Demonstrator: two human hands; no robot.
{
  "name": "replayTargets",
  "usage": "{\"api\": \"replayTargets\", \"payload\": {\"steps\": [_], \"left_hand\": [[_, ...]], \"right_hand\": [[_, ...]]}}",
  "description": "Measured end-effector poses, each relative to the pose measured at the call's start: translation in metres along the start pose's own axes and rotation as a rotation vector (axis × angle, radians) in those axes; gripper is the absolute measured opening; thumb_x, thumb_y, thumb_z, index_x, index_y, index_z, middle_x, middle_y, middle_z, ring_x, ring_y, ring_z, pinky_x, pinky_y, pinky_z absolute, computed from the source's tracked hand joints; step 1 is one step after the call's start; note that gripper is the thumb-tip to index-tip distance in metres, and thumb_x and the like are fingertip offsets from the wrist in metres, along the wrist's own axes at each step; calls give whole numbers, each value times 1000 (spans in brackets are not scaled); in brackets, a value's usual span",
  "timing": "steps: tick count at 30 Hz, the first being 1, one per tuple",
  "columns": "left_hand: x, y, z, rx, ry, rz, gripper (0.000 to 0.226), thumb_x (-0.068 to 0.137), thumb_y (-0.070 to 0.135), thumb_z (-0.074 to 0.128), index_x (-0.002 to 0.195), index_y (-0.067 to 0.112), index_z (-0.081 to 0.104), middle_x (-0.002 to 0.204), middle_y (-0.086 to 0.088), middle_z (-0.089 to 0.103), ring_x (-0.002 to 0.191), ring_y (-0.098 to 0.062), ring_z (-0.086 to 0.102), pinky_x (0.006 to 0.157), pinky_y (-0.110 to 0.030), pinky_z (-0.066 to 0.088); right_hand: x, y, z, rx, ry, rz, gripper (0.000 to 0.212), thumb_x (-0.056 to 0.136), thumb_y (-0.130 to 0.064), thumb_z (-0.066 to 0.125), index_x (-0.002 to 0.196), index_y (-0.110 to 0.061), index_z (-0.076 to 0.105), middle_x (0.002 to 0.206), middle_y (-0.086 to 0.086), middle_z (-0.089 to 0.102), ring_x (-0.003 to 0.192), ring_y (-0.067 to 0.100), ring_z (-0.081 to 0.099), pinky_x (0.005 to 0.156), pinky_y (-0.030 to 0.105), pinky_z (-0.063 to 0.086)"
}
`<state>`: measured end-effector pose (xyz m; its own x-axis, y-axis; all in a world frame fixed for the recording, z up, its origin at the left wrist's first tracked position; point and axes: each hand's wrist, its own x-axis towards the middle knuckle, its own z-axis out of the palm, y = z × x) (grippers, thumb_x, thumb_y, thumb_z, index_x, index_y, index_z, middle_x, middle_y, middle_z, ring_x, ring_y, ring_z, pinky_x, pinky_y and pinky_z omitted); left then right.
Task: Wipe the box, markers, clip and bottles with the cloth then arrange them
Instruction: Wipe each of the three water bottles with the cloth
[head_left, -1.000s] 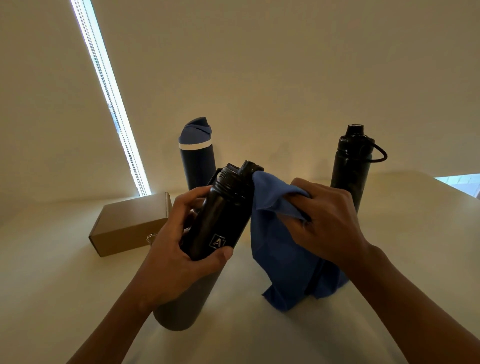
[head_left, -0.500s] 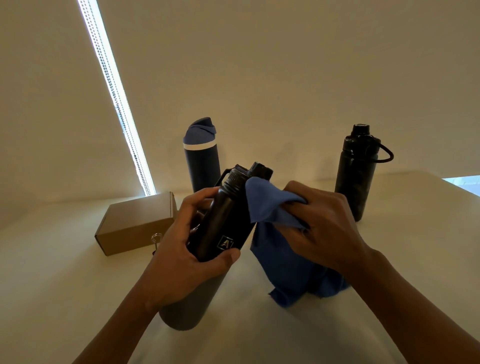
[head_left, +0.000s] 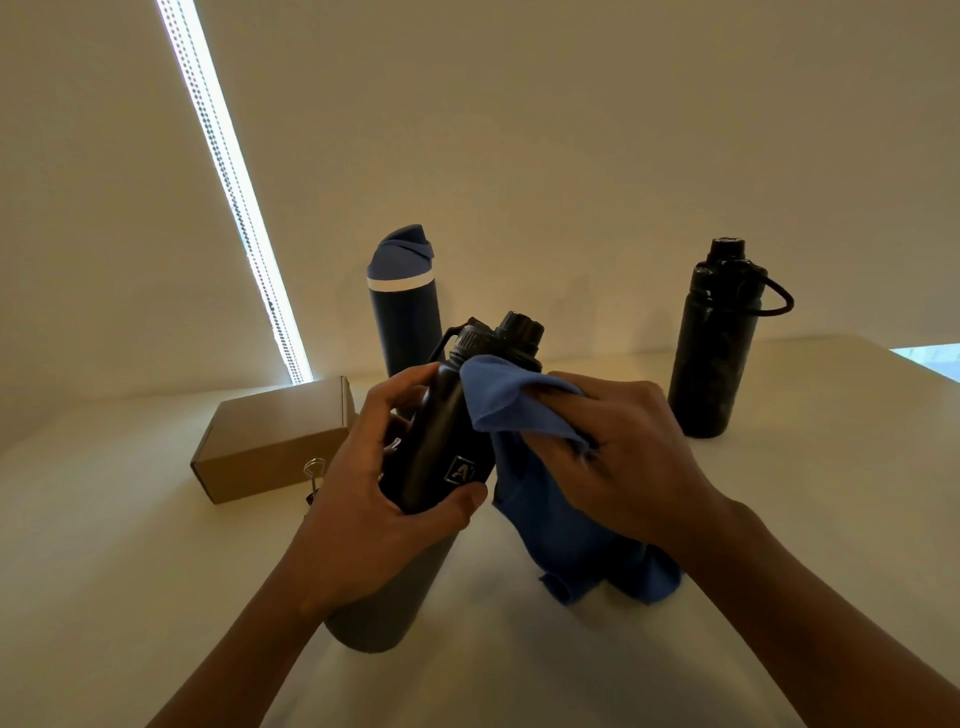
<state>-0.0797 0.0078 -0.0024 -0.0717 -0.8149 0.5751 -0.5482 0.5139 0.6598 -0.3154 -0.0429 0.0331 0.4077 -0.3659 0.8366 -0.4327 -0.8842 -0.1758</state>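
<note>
My left hand grips a tilted black bottle around its middle, cap pointing up and away from me. My right hand holds a blue cloth bunched in its fingers and presses a fold of it against the bottle just below the cap. The rest of the cloth hangs down to the table. A navy bottle with a blue lid stands behind. A second black bottle with a loop handle stands at the right. A brown cardboard box lies at the left, with a binder clip in front of it. No markers show.
Everything sits on a pale table against a plain wall. A bright strip of window light runs down the wall at the left. The table's right edge lies near the far right.
The cloth in my right hand has slid down from the cap to the bottle's shoulder. My left hand keeps its hold on the bottle.
</note>
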Motion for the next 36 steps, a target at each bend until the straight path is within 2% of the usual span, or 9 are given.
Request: {"api": "replayTargets", "payload": {"steps": [3,11,15,21,24,26,28,34,36], "left_hand": [[0,2,0,-8,31,-19,88,71,49,86,141,64,33,130,30,53,120,3,58,82,-8,53],[-3,0,3,13,110,-43,94,70,47,88,147,48,34,132,22,56,116,0,62,83,-8,53],[-2,1,8,23,128,4,94,68,53,82,148,39,36,134,10,57,117,-8,62,90,-13,52],[-1,2,9,42,135,-12,88,69,59,81,144,50,36,135,12,56,118,-5,60,90,-9,50],[-1,0,4,21,151,-41,89,70,58,82,145,50,36,136,16,57,118,-7,62,87,-14,54],[-2,-3,1,-11,158,-62,90,72,51,85,147,48,35,135,20,57,119,-8,62,88,-22,57],[-3,-2,0,-22,147,-70,92,73,44,87,148,45,34,134,22,57,120,-8,62,89,-26,57],[-2,0,0,-41,115,-52,92,75,39,87,150,38,34,137,21,55,123,-7,60,89,-18,57],[-1,-1,-1,-59,108,-67,91,76,41,86,149,43,31,136,26,53,124,-4,59,87,-16,56]], "right_hand": [[-1,4,-4,48,-62,108,31,88,-31,60,119,-30,56,115,-8,61,96,8,63,82,11,46],[-5,-4,-1,144,1,168,29,91,-26,59,116,-16,71,94,-32,56,93,-24,49,86,2,40],[-1,-16,3,185,-7,150,29,95,-25,58,121,-18,69,98,-28,57,95,-21,50,89,4,42],[-3,-6,-5,250,-38,232,20,96,-31,56,110,-34,70,87,-31,61,92,-15,58,86,5,44],[-5,5,-1,323,-88,337,18,98,-23,55,91,-39,61,75,-24,64,77,-6,63,72,14,50],[-8,15,3,379,-112,413,34,101,-8,53,77,-32,55,60,-23,58,58,-3,57,58,14,40],[-9,15,4,330,-96,403,42,101,-11,54,70,-38,49,54,-20,50,48,1,47,51,10,33],[-2,6,5,256,39,265,33,99,-23,54,78,-48,52,63,-26,53,56,-2,52,56,5,35],[-9,11,13,266,36,254,10,100,-28,58,92,-29,64,77,-27,59,71,-12,58,65,1,40]]}}
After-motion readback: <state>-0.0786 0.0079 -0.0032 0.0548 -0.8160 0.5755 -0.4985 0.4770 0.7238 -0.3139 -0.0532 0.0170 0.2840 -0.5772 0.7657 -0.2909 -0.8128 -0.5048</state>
